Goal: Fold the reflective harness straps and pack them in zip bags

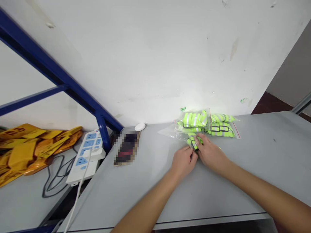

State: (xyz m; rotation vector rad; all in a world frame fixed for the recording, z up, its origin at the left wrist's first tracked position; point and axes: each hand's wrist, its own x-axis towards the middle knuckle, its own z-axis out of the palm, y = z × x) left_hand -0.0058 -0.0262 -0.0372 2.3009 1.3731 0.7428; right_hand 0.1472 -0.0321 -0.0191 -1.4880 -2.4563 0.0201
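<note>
Pinching a small bundle of neon-yellow reflective strap point(193, 141) between both hands, the fingers nearly closed on it. Left hand point(184, 161) coming in from the near side, its fingertips point(191, 151) pressed to the bundle's lower end; right hand point(211, 154) reaching across from the other side, its fingers point(200, 139) resting over the top. Dark edging showing between the fingertips, the rest of the bundle hidden by them, and the exact grip of each finger too tangled to make out. Just beyond the hands, two clear plastic bags point(193, 121) of folded reflective bands, lying on a gray table point(255, 161) near a white wall point(145, 64). Farther to the left, well apart from the hands, a blurred phone point(126, 149) and a small white disc point(140, 127) on the same table. Lower down on the left, a white power strip point(85, 158) with a plugged-in cable, beside a heap of yellow packets point(31, 149), under a blue metal frame point(58, 85).
</note>
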